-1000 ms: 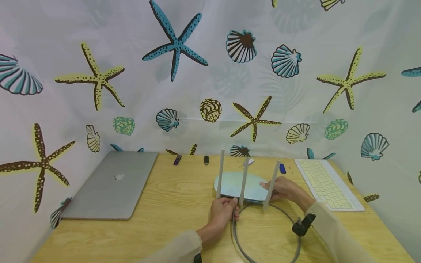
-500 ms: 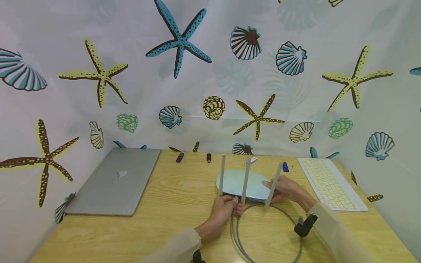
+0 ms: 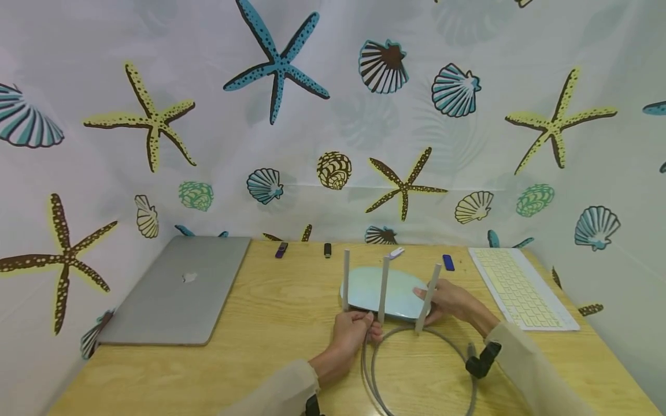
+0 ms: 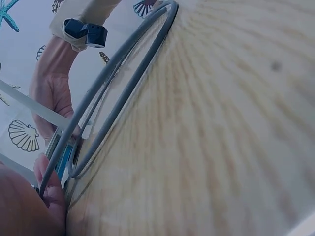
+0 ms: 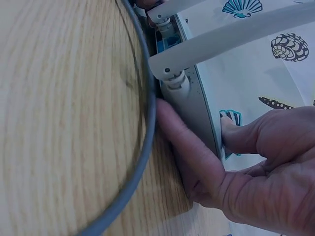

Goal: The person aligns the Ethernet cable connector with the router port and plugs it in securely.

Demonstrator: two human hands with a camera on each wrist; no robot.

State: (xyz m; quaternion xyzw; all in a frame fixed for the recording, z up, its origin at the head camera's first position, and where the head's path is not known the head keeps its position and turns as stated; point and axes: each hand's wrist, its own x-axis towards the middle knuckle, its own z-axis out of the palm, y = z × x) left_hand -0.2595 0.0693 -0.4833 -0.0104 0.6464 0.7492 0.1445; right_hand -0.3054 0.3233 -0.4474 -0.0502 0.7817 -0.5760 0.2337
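A pale blue-white router (image 3: 403, 293) with three light grey antennas (image 3: 428, 297) stands on the wooden table, its rear side toward me. My left hand (image 3: 350, 340) is at that rear edge, thumb and fingers pinching a grey network cable (image 5: 150, 118) near its end. The left wrist view shows the cable running from these fingers beside blue ports (image 4: 64, 160); its plug is hidden by the hand. My right hand (image 3: 451, 300) grips the router's right end, thumb on top. In the right wrist view its index finger (image 5: 189, 142) lies along the rear side, below an antenna's hinge.
The cable's coil lies on the table in front of the router, its free plug (image 3: 472, 349) by the right wrist. A closed laptop (image 3: 182, 294) is at left, a white keyboard (image 3: 520, 289) at right. Several USB sticks (image 3: 327, 250) lie along the back, before a patterned curtain (image 3: 312, 144).
The antenna tips sit slightly lower against the curtain, and the cable by my left hand has shifted a little to the left. Both hands keep their hold; the head view sways slightly.
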